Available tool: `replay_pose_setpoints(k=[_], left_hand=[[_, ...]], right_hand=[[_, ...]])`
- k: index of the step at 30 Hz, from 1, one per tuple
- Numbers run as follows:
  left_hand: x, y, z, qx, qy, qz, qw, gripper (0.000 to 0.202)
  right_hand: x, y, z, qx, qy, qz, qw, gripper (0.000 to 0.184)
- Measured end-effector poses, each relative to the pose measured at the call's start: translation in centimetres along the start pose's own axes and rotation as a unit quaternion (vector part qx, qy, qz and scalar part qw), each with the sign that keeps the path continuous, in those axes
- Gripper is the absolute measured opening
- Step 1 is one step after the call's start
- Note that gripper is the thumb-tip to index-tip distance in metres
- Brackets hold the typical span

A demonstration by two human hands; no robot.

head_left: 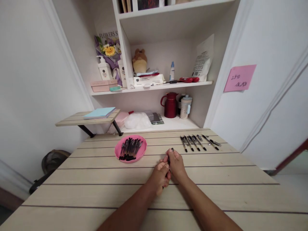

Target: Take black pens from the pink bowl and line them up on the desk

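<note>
Here, slatted table [96,179], shelves [168,85] (pen [169,159] midway)

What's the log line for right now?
left hand, right hand: both gripping one pen | bowl: holds pens, left of hands | pen row: on table, right of hands

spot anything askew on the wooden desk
Mildly: in the row of black pens at far right, the last two lie more slanted than the rest. The left hand and right hand grip one black pen.
</note>
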State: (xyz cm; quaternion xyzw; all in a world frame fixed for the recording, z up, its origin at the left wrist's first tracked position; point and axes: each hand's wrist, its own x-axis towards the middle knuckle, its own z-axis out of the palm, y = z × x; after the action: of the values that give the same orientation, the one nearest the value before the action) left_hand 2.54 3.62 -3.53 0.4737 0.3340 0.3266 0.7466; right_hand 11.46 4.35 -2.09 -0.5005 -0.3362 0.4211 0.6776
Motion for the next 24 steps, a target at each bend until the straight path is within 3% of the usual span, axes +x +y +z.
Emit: replay_pose_setpoints(k=[3,7,11,14,16,17,18,21,24], left_hand=[[-0.4,-0.1,0.1,-0.009,-0.032,-0.005,0.999,0.042],[-0.6,-0.2,0.0,-0.015,-0.038,0.005,0.999,0.039],[-0.5,-0.1,-0.2,-0.012,-0.042,-0.007,0.999,0.039],[-0.5,-0.1,-0.3,-0.013,-0.047,-0.015,0.999,0.041],[-0.4,-0.1,-0.3,-0.018,-0.048,-0.018,0.998,0.043],[-0.4,0.0,-0.4,-0.021,-0.05,-0.019,0.998,0.044],[-0.4,0.0,-0.4,-0.023,-0.051,-0.02,0.998,0.044],[-0.2,0.1,-0.4,-0.028,-0.056,-0.021,0.998,0.046],[-0.1,0.1,-0.5,-0.033,-0.066,-0.022,0.997,0.047]], right_hand=[[0.2,-0.9,-0.6,0.03,-0.02,-0.007,0.999,0.037],[0.9,-1.4,-1.7,0.067,-0.051,0.033,0.996,0.042],[2.4,-1.3,-3.2,0.092,-0.008,-0.021,0.995,0.047],[4.6,-1.6,-5.5,-0.038,0.086,-0.078,0.992,0.049],[6.5,-2.4,-7.4,-0.141,0.11,-0.074,0.981,0.044],[7.6,-3.0,-8.4,-0.282,0.11,-0.063,0.951,0.042],[8.6,-3.7,-9.3,-0.338,0.109,-0.056,0.933,0.038],[11.5,-5.6,-10.8,-0.446,0.11,-0.051,0.887,0.024],[13.3,-5.9,-10.2,-0.534,0.1,-0.054,0.838,0.011]])
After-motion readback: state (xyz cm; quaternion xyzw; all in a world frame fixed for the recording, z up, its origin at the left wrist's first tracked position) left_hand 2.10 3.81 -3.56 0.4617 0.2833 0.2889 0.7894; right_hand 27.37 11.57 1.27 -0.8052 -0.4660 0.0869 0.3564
